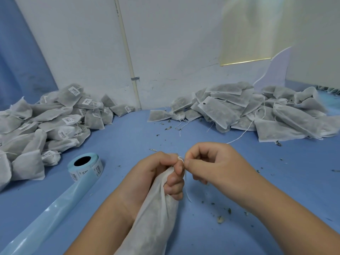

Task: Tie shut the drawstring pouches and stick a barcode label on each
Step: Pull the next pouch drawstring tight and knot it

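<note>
Head view, lower centre: the left hand [158, 173] grips the gathered neck of a pouch [156, 214]; the right hand [207, 162] pinches its drawstring [186, 181]. If the string slips, the knot could loosen and spill filling onto the blue table [239, 236].

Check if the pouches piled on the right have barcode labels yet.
No, the right pile shows bare pouches with loose strings; labels show only on the left pile.

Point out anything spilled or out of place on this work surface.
Dried crumbs are spilled over the blue surface, before the unlabelled pouches and right of the held pouch. The empty backing strip of the label roll trails loose towards the near left edge.
</note>
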### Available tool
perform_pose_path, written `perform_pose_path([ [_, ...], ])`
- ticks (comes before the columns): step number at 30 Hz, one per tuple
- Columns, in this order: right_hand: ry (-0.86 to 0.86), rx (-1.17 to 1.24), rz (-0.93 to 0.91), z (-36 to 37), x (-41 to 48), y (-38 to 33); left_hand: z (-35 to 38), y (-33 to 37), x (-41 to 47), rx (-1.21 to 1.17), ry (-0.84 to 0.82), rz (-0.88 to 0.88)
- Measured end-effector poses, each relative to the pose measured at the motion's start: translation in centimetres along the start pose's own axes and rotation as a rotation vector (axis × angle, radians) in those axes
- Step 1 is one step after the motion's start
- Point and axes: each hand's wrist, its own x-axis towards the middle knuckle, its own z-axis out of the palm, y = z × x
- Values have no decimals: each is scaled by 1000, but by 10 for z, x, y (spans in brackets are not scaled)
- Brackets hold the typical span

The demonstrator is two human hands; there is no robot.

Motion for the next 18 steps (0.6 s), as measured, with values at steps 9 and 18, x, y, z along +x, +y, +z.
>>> perform_pose_path([
  [9,-93,-51,84,-3,-1,-1,-3,0,-5,288,15,53],
  [18,-166,-37,103,-5,-1,1,-4,4,-8,339,14,20],
])
